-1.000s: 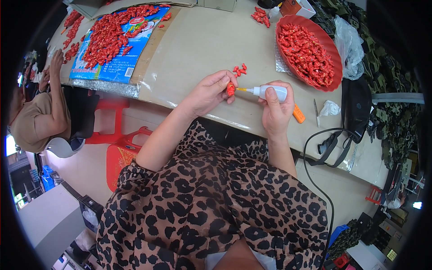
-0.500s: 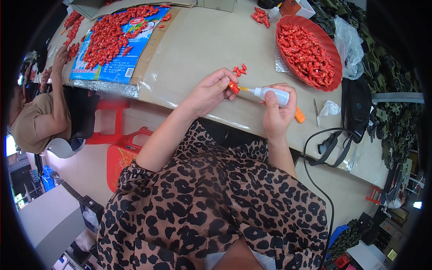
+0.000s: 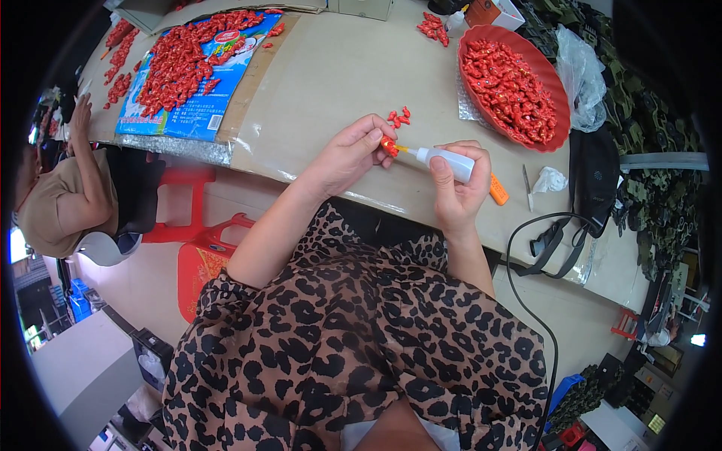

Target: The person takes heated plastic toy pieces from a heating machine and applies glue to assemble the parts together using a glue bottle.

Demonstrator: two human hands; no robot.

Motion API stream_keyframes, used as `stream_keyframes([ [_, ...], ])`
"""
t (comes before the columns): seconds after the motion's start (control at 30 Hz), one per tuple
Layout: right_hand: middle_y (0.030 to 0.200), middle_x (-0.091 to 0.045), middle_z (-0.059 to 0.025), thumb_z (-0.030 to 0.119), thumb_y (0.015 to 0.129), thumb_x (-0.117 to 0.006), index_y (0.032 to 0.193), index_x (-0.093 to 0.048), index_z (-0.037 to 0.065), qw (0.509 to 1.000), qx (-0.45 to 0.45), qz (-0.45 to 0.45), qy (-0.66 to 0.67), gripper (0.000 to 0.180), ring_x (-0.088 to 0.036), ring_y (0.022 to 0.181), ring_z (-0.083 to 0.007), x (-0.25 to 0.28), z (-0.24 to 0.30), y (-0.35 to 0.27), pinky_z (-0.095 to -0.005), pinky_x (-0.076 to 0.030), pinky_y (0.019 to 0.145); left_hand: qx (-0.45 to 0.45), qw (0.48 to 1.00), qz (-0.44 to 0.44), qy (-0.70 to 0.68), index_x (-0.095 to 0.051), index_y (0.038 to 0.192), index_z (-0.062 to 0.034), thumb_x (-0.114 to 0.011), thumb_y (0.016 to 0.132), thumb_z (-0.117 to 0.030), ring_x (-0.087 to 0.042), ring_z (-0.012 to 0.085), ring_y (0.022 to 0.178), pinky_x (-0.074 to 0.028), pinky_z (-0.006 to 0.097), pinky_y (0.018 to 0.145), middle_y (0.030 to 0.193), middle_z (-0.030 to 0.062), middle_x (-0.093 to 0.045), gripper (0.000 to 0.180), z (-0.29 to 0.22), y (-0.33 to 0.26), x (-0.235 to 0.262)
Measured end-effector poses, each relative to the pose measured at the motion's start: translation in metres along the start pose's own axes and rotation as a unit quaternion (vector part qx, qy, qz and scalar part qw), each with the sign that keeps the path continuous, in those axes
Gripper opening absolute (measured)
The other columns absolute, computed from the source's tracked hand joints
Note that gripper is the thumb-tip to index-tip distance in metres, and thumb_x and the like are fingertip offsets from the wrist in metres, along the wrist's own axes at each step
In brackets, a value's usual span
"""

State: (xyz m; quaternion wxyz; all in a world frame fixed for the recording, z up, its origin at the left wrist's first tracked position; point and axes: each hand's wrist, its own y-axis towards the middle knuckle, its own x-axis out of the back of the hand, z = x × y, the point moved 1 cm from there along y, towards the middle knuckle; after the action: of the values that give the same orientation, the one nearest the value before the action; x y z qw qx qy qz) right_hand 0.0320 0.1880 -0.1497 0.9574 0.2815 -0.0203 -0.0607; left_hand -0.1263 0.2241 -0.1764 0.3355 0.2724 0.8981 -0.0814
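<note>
Between the thumb and fingers of my left hand [image 3: 350,156] is a small red figurine [image 3: 389,146] with yellow spots. My right hand [image 3: 461,197] is wrapped round a white squeeze bottle [image 3: 454,164], thumb pressed along its side. The bottle lies nearly level, and its thin yellowish nozzle tip is at the figurine, apparently touching it. A few loose red pieces [image 3: 399,117] lie on the table just beyond my left fingers. An orange-handled tool [image 3: 498,190] rests on the table beside my right hand.
Right of my hands stand a red scalloped bowl [image 3: 565,113] full of red figurines, a crumpled tissue [image 3: 551,180], a thin metal tool [image 3: 527,188] and a black bag [image 3: 594,177]. More figurines cover a blue sheet [image 3: 180,126] at left. A co-worker [image 3: 69,201] sits beyond a red stool [image 3: 197,274].
The bottle and my right hand have shifted slightly left, bringing the nozzle tip further over the figurine. The co-worker's hand has drawn back from the red pieces at the far left.
</note>
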Motion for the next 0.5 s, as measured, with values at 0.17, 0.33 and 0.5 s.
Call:
stream_keyframes([
  [0.17, 0.08, -0.047, -0.0098, 0.006, 0.074, -0.059, 0.084, -0.043, -0.001, 1.0, 0.002, 0.001, -0.013, 0.02, -0.047, 0.065, -0.0111, 0.0, -0.001, -0.001, -0.0202, -0.039, 0.056, 0.003, 1.0, 0.0, -0.001, -0.045, 0.092, -0.0042, -0.034, 0.089, -0.013, -0.04, 0.0131, 0.071, -0.037, 0.027, 0.068, 0.079, 0.004, -0.045, 0.015, 0.001, 0.0, 0.002],
  [0.33, 0.082, -0.049, -0.0087, 0.006, 0.077, -0.056, 0.087, -0.043, 0.0, 0.988, -0.062, -0.058, 0.131, 0.018, -0.049, 0.066, -0.0128, 0.007, 0.003, 0.003, -0.0216, -0.041, 0.058, -0.001, 1.0, 0.012, -0.025, -0.046, 0.091, -0.0046, -0.035, 0.088, -0.014, -0.041, 0.013, 0.071, -0.037, 0.027, 0.068, 0.079, 0.0044, -0.047, 0.014, 0.001, 0.0, 0.002],
  [0.5, 0.088, -0.053, -0.0095, 0.008, 0.078, -0.055, 0.102, -0.044, 0.0, 0.854, -0.295, -0.124, 0.411, 0.028, -0.053, 0.067, -0.0147, 0.012, 0.012, 0.016, -0.0247, -0.042, 0.058, -0.006, 0.997, 0.001, -0.071, -0.045, 0.09, -0.0054, -0.038, 0.088, -0.016, -0.041, 0.0123, 0.067, -0.037, 0.027, 0.065, 0.076, 0.0035, -0.046, 0.013, -0.004, 0.0, 0.002],
])
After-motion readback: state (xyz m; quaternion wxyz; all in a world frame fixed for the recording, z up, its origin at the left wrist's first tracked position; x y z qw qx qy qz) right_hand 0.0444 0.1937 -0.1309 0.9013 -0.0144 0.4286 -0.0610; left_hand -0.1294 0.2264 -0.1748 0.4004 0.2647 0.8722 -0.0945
